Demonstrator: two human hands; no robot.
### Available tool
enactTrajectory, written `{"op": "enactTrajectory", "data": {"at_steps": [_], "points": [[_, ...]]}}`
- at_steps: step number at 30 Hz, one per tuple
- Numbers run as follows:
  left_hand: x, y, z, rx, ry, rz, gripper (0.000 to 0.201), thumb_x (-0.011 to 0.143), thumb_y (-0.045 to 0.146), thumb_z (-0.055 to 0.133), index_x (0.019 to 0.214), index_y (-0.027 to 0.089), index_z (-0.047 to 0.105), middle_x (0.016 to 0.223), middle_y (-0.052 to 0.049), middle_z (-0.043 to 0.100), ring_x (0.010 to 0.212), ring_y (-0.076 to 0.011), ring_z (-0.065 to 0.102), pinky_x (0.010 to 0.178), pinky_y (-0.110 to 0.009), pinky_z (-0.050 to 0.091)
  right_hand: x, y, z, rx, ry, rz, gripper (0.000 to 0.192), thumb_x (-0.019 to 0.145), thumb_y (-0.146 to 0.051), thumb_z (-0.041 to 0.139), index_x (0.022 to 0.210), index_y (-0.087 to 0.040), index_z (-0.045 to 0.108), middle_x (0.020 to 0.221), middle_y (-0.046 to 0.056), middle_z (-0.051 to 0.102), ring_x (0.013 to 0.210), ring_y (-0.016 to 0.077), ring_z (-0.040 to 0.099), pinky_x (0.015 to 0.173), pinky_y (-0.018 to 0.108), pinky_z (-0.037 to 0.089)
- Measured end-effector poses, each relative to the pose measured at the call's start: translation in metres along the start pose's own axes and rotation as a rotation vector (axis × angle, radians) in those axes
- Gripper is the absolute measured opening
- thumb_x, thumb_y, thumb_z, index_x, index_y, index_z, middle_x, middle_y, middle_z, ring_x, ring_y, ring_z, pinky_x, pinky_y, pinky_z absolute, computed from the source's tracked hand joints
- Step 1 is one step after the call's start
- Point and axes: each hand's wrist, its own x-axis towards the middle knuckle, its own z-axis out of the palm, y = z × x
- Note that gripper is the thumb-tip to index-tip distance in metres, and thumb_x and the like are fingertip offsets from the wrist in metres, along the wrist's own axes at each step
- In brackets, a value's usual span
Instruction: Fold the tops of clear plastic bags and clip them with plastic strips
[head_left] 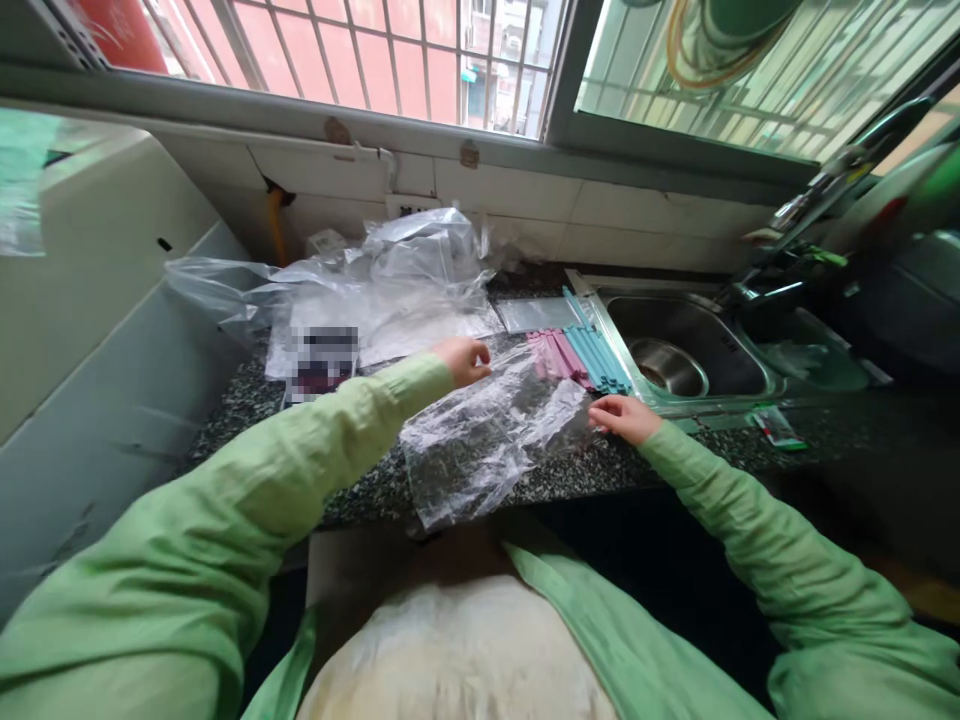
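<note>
— Looking from largest to smallest: what lies on the speckled surface (360,490)?

— At the back, a heap of crumpled clear plastic wrap (375,280). I cannot tell what is inside it. To the right, the steel sink (750,385) is sunk into the surface; its basin holds only the drain.

— And in front of the person?

— A clear plastic bag (487,440) lies flat and wrinkled, near the front edge. It looks empty; the speckle shows through.

— The hands?

— The left hand (465,360) has its fingers closed, pinching the bag's far top edge. The right hand (624,416) rests at the bag's right edge, fingers loosely curled and touching the plastic; whether it grips, I cannot tell.

— Anything smaller?

— A bundle of pink and teal strips (577,355) just beyond the right hand, against the sink's rim, and a small packet (776,430) on the sink's front lip.
</note>
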Motion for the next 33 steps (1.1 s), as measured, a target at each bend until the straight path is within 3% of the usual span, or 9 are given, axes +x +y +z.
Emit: {"op": "enactTrajectory", "data": {"at_steps": [2, 5, 9, 14, 18, 20, 23, 27, 33], "points": [[0.034, 0.008, 0.001, -0.013, 0.04, -0.042, 0.033, 0.071, 0.03, 0.052, 0.099, 0.015, 0.062, 0.089, -0.004, 0.064, 0.081, -0.0163, 0.057, 0.073, -0.024, 0.043, 0.003, 0.0, 0.003, 0.036, -0.001, 0.035, 0.018, 0.062, -0.033, 0.055, 0.067, -0.016, 0.054, 0.056, 0.001, 0.058, 0.047, 0.0096, 0.049, 0.049, 0.024, 0.041], [0.073, 0.016, 0.006, -0.056, 0.069, -0.018, 0.045, 0.068, 0.023, 0.053, 0.112, 0.015, 0.055, 0.106, -0.006, 0.06, 0.093, -0.0176, 0.055, 0.082, -0.025, 0.043, 0.004, -0.003, 0.006, -0.03, 0.058, -0.101, 0.013, 0.061, -0.027, 0.055, 0.062, -0.015, 0.055, 0.052, -0.001, 0.055, 0.049, 0.01, 0.049, 0.051, 0.023, 0.041], [0.103, 0.028, 0.012, -0.052, 0.109, 0.223, 0.059, 0.062, 0.008, 0.049, 0.12, 0.019, 0.049, 0.117, -0.004, 0.054, 0.108, -0.0191, 0.046, 0.093, -0.029, 0.038, 0.003, -0.021, -0.005, -0.18, 0.106, -0.358, 0.014, 0.064, -0.023, 0.05, 0.068, -0.015, 0.061, 0.059, 0.0, 0.057, 0.052, 0.0092, 0.048, 0.053, 0.023, 0.041], [0.121, 0.051, 0.011, 0.055, 0.019, 0.393, 0.064, 0.058, 0.004, 0.048, 0.118, 0.027, 0.051, 0.109, 0.0, 0.057, 0.103, -0.0181, 0.048, 0.086, -0.028, 0.041, 0.006, -0.048, -0.027, -0.279, 0.043, -0.579, 0.016, 0.064, -0.018, 0.048, 0.067, -0.015, 0.064, 0.062, 0.001, 0.057, 0.056, 0.0094, 0.049, 0.055, 0.022, 0.041], [0.126, 0.053, 0.002, 0.13, -0.062, 0.446, 0.035, 0.061, 0.01, 0.052, 0.092, 0.018, 0.065, 0.08, -0.001, 0.065, 0.08, -0.0151, 0.054, 0.075, -0.024, 0.041, 0.009, -0.053, -0.037, -0.33, 0.043, -0.616, 0.017, 0.066, -0.021, 0.049, 0.071, -0.015, 0.064, 0.064, 0.002, 0.058, 0.058, 0.0101, 0.051, 0.057, 0.023, 0.043], [0.122, 0.044, -0.006, 0.125, -0.04, 0.46, 0.021, 0.063, 0.011, 0.05, 0.076, 0.014, 0.067, 0.069, -0.001, 0.064, 0.066, -0.0112, 0.053, 0.069, -0.021, 0.041, 0.01, -0.053, -0.04, -0.35, 0.074, -0.584, 0.015, 0.066, -0.022, 0.05, 0.071, -0.016, 0.063, 0.064, 0.001, 0.058, 0.057, 0.0099, 0.05, 0.057, 0.023, 0.043], [0.102, 0.028, -0.021, 0.106, 0.15, 0.512, 0.015, 0.063, 0.011, 0.049, 0.066, 0.014, 0.064, 0.064, 0.0, 0.062, 0.063, -0.0101, 0.051, 0.07, -0.022, 0.04, 0.005, -0.056, -0.039, -0.377, 0.128, -0.593, 0.012, 0.067, -0.023, 0.052, 0.07, -0.017, 0.061, 0.065, 0.002, 0.059, 0.057, 0.0103, 0.051, 0.057, 0.024, 0.043], [0.05, 0.01, -0.039, 0.059, 0.306, 0.6, 0.016, 0.071, 0.019, 0.046, 0.065, 0.014, 0.061, 0.068, -0.003, 0.06, 0.071, -0.0129, 0.051, 0.076, -0.027, 0.04, -0.017, -0.07, -0.024, -0.427, 0.195, -0.763, 0.011, 0.073, -0.023, 0.051, 0.067, -0.018, 0.058, 0.064, 0.003, 0.058, 0.062, 0.0128, 0.052, 0.061, 0.027, 0.043], [-0.032, -0.014, -0.026, 0.091, 0.299, 0.589, 0.022, 0.079, 0.028, 0.042, 0.073, 0.019, 0.061, 0.076, -0.004, 0.06, 0.082, -0.0155, 0.049, 0.081, -0.031, 0.04, -0.052, -0.083, 0.021, -0.533, 0.188, -0.951, 0.015, 0.079, -0.022, 0.048, 0.068, -0.017, 0.058, 0.063, 0.004, 0.058, 0.063, 0.0133, 0.049, 0.062, 0.026, 0.039]]}}
